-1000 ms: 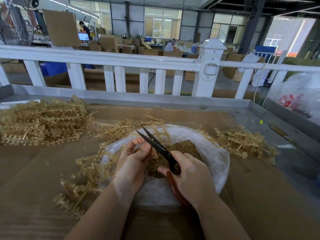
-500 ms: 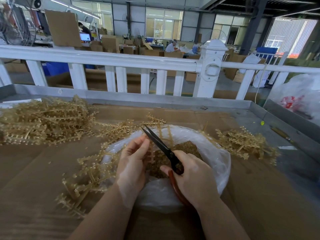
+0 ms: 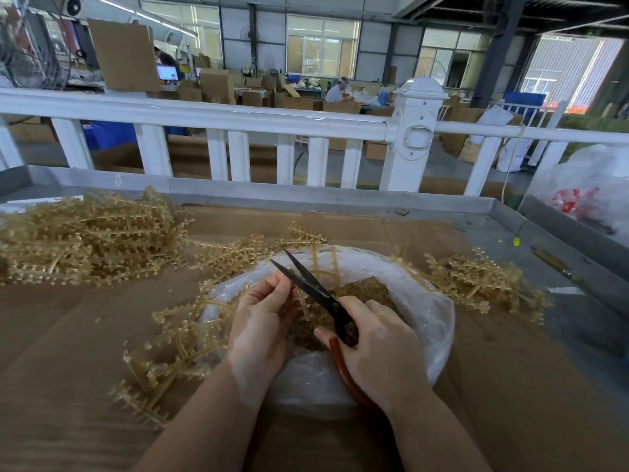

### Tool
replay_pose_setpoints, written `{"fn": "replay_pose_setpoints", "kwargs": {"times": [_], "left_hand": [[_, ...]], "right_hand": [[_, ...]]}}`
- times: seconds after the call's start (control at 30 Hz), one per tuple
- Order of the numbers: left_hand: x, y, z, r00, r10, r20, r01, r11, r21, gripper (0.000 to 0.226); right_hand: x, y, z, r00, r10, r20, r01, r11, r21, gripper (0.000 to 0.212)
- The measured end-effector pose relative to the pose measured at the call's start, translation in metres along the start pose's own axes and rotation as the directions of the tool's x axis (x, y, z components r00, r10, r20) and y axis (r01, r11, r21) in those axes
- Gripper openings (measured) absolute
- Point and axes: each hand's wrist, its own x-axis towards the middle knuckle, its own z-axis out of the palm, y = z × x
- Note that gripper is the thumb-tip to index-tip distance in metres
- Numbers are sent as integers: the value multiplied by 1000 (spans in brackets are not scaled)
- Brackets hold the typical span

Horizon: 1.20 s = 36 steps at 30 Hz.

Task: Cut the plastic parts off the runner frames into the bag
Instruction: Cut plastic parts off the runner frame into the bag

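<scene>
crowding the cardboard-covered desk (image 3: 85, 335) are heaps of tan runner frames (image 3: 85, 240) far left, a smaller tangle (image 3: 476, 281) right, and more frames (image 3: 177, 338) against the clear bag (image 3: 429, 321) of cut parts. over the bag, the left hand (image 3: 262, 321) pinches a runner strip (image 3: 303, 301) with curled fingers; the right hand (image 3: 377, 349) grips scissors (image 3: 313, 287), blades parted. a white railing (image 3: 211, 114) stands behind.
</scene>
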Motion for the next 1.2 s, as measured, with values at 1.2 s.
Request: {"fn": "replay_pose_setpoints", "kwargs": {"times": [1.2], "left_hand": [[-5,-1,3,1000,-2,13,1,995,97,23]], "right_hand": [[4,-6,-8,1000,-29,9,28,996,90,37]]}}
